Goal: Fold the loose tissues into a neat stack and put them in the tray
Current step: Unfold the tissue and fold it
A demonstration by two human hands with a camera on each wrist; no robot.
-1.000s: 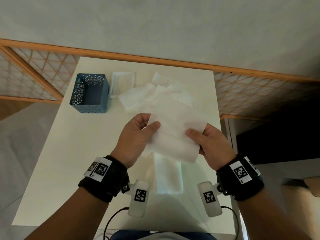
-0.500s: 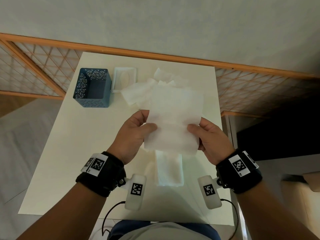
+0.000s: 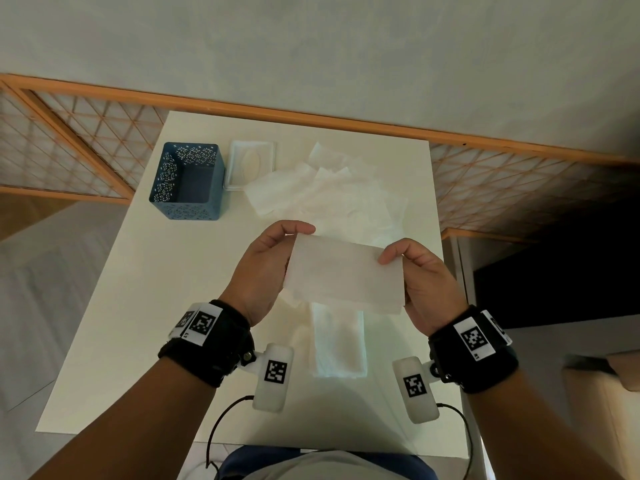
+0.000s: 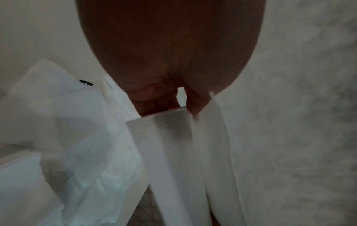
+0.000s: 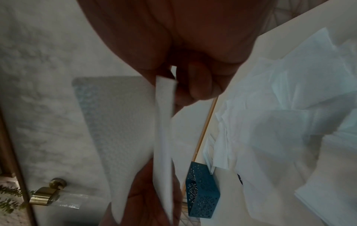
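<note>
In the head view the held tissue [image 3: 343,271] hides the far end of the folded stack [image 3: 339,344] at frame centre and most fingers of both hands. The left wrist view is blurred, the left hand [image 4: 170,50] cut off by the top edge. In the right wrist view the blue tray [image 5: 201,197], lower centre, shows one perforated wall only.

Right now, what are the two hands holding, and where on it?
One white folded paper tissue, above the table. The left hand pinches its left upper corner, and the right hand pinches its right upper corner.
</note>
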